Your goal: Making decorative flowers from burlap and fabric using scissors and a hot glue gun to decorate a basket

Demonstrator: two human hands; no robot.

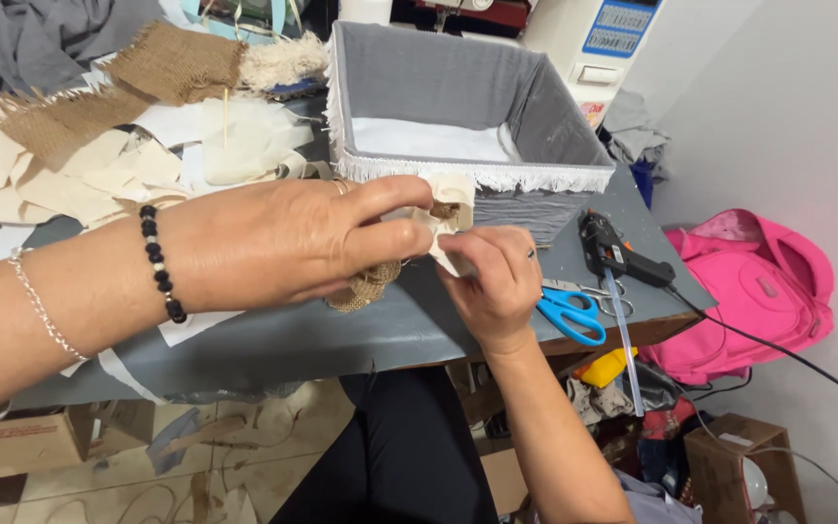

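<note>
My left hand reaches across from the left, thumb and fingers pinched on a small cream fabric piece. A bit of burlap hangs under its palm. My right hand comes up from below and grips the same cream piece from the other side. Both hands are just in front of a grey fabric-lined box with a white fringe along its rim. Black beads and a thin chain bracelet circle my left wrist.
A black glue gun with a glue stick and cord lies right of the box. Blue-handled scissors lie by my right hand. Burlap and cream scraps cover the grey table's left. A pink backpack stands on the floor.
</note>
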